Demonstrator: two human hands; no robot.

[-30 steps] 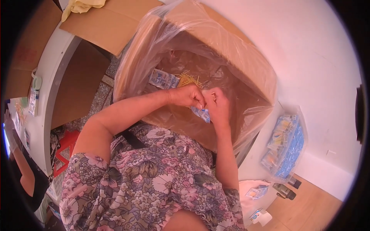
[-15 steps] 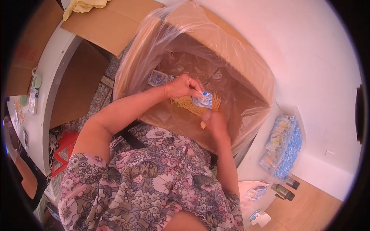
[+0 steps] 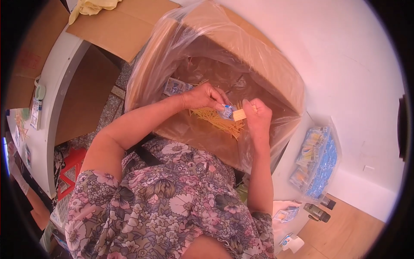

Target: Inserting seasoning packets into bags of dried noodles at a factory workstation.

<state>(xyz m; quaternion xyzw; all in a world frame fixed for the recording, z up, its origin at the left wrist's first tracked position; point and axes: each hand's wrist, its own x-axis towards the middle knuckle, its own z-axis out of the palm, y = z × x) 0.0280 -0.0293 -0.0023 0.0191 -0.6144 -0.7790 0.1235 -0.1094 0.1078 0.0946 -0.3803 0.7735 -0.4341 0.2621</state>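
White table (image 3: 366, 86) carrying plastic-lined cardboard box (image 3: 276, 73); inside, left hand (image 3: 202, 96) pinches small blue-white sachet (image 3: 226, 112), right hand (image 3: 257, 115) at 3 o'clock grips pale yellow stick bundle (image 3: 239, 114).

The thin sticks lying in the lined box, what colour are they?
The sticks are pale yellow, lying loose on the clear plastic liner; the head view shows them.

My left hand (image 3: 202, 96) pinches a small blue packet (image 3: 226, 112) while my right hand (image 3: 257, 115) grips a bundle of yellow sticks (image 3: 239, 114) against it, above loose sticks (image 3: 215, 118) in the plastic-lined cardboard box (image 3: 276, 77).
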